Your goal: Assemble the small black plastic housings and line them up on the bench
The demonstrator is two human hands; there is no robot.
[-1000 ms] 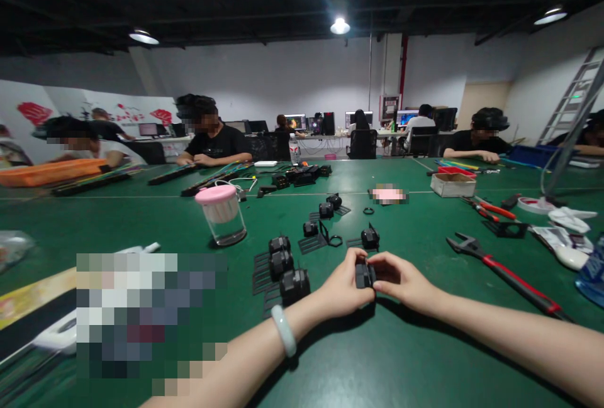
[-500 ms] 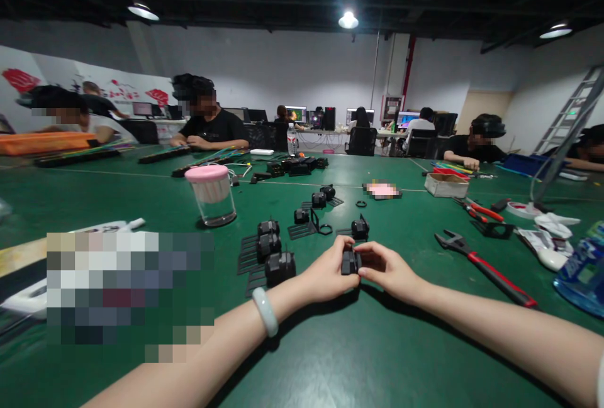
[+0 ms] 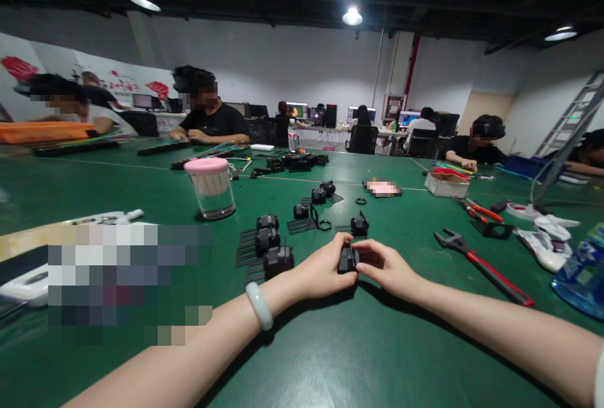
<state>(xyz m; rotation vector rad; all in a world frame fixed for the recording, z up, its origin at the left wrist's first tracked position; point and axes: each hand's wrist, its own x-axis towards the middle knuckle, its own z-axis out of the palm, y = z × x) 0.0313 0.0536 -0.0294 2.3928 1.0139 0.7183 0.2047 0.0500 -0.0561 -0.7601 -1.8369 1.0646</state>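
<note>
My left hand (image 3: 325, 268) and my right hand (image 3: 385, 266) meet over the green table (image 3: 330, 345), both pinched on one small black plastic part (image 3: 348, 259) held between them. A pale bangle (image 3: 259, 305) sits on my left wrist. Left of my hands stand three similar black parts (image 3: 272, 244) on flat black comb-like pieces. More black parts (image 3: 358, 226) lie just beyond my hands, with loose black rings (image 3: 325, 226) beside them.
A clear jar with a pink lid (image 3: 210, 187) stands to the left. A red-handled wrench (image 3: 481, 266), red pliers (image 3: 476, 210), a small box (image 3: 446, 185) and a blue bottle (image 3: 582, 276) lie to the right. Other people sit working along the far table edge.
The view has shifted a little. My hands stay together on the black part and have turned it slightly between the fingers.
</note>
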